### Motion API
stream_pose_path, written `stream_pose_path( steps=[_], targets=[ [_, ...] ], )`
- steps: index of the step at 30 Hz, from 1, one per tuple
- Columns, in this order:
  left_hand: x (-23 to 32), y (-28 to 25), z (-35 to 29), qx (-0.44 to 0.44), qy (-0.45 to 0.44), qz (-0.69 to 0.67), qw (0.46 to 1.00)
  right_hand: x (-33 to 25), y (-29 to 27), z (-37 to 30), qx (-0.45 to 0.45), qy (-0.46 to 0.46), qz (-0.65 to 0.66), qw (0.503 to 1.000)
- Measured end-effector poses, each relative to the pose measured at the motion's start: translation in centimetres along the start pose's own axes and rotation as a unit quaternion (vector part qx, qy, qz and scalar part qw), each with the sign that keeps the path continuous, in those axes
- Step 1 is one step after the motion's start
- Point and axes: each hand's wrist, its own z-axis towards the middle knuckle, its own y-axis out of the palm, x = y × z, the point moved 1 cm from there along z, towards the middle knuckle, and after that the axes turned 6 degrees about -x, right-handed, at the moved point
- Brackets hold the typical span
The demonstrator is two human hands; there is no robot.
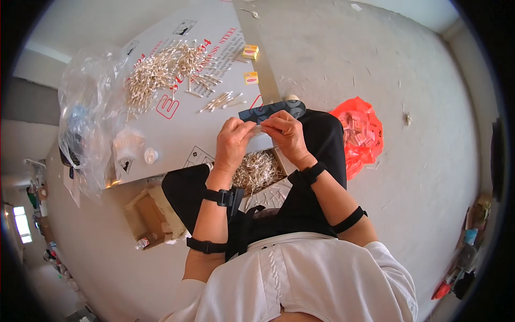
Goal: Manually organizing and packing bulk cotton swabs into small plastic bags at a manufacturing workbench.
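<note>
Above the lap, at the centre of an imagined clock with twelve away from the person, the left hand point(234, 142) and right hand point(287, 131) meet fingertip to fingertip. Each has its thumb and forefinger nearly closed, pinching one small pale item point(258, 130) in the gap between them; it is too small to identify. Gripping it from both sides probably keeps it steady and leaves it in plain sight. Just beyond, toward half past twelve, lies a dark patterned strip point(271, 111), perhaps serving as a pad. At six o'clock, between the knees, a carton point(279, 160) holds loose swabs point(257, 170); set there, it likely keeps them close and catches strays. At ten o'clock a big swab heap point(153, 80) spreads over the printed board point(206, 129), while a smaller cluster point(221, 101) sits apart, nearer the fingers, presumably for easier picking. Two yellow boxes, one farther off point(250, 51) and one nearer point(251, 78), stand at twelve, clear of the heap. At three, beside the right thigh, a red bag point(352, 167) lies open around pink packets point(357, 130), seemingly within the right arm's reach.
</note>
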Motion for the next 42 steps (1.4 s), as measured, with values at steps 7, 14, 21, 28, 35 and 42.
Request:
stream_pose_path(
  steps=[7,14,21,28,35,42],
  targets=[
    [-1.0,1.1,-1.1,0.071,0.038,0.007,0.997,-0.4,-0.3,0.6,-0.029,-0.054,-0.077,0.995],
    [-0.3,1.5,-0.5,0.070,0.020,0.028,0.997,-0.5,-0.3,1.1,-0.032,-0.087,-0.110,0.990],
    [-1.1,1.9,-0.4,0.019,-0.097,-0.104,0.990,-0.4,-0.1,1.3,-0.050,-0.079,-0.179,0.979],
    [-1.4,2.0,-0.2,0.030,-0.048,-0.133,0.989,-0.3,-0.2,1.5,-0.059,-0.086,-0.133,0.986],
    [-1.3,1.0,0.5,-0.012,-0.058,-0.079,0.995,-0.6,-0.4,2.1,-0.080,-0.037,-0.098,0.991],
    [-0.3,-0.2,0.3,0.039,-0.049,-0.030,0.998,-0.6,-0.5,1.6,-0.017,-0.046,-0.087,0.995]
  ],
)
